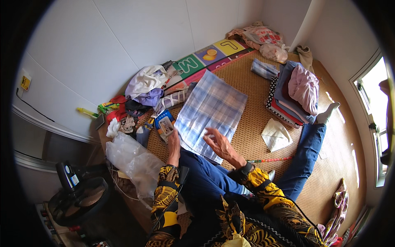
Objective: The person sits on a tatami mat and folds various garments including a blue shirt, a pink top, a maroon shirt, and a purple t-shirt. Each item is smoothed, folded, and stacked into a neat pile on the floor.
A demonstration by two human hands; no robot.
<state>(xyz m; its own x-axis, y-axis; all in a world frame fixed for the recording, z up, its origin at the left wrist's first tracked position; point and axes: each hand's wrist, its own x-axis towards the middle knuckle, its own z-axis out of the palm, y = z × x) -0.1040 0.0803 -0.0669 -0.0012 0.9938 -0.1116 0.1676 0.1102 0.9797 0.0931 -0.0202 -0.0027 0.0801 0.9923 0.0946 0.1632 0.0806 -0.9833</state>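
Note:
A blue and white plaid cloth (213, 108), folded into a long rectangle, lies flat on the woven mat before me, its near end by my jeans. My left hand (174, 144) is upright at the cloth's lower left edge, seen edge-on, so its fingers are largely hidden. Just beyond it sits a blue package (164, 121) with a printed label. Over the cloth's lower right part, my right hand (218, 144) has its fingers bent and apart, with nothing seen in it. Whether it touches the fabric is unclear.
A stack of folded clothes (293, 92) stands right, beside a cream cloth (276, 135) and my outstretched leg. Loose clothes (146, 83) lie along the wall at left. A clear plastic bag (132, 160) and a black fan (78, 194) are nearer. Plastic bags (268, 43) fill the far corner.

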